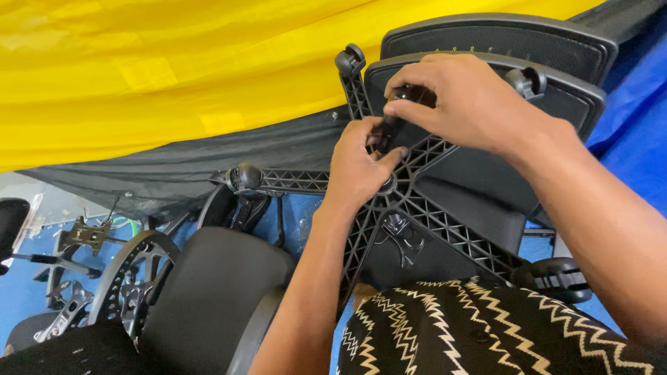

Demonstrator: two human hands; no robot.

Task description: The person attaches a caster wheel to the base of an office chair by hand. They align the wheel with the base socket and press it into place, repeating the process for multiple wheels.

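Black plastic, ribbed: a five-armed chair base (pixel 445 222) lies underside up across the person's lap, resting on a garment with a black-and-cream zigzag pattern (pixel 486 326). Casters sit at the arm tips: one at far top (pixel 349 60), one at left (pixel 243 178), one at lower right (pixel 556 278), one near the right wrist (pixel 526 81).

Left hand (pixel 358 170): grip closed around a dark cylindrical part (pixel 390 132) just above the hub, thumb pressed against the rib beside it.

Right hand (pixel 465 101): fingers curled down over the top end of the same cylinder, closed on it. The hands touch one another.

Behind the base, two stacked mesh chair backs (pixel 500 42). At lower left, a padded grey seat (pixel 208 292) and metal chair mechanisms (pixel 83 236) on a blue floor (pixel 21 292). Yellow cloth (pixel 174 69) hangs across the top, dark fabric (pixel 208 160) below it.
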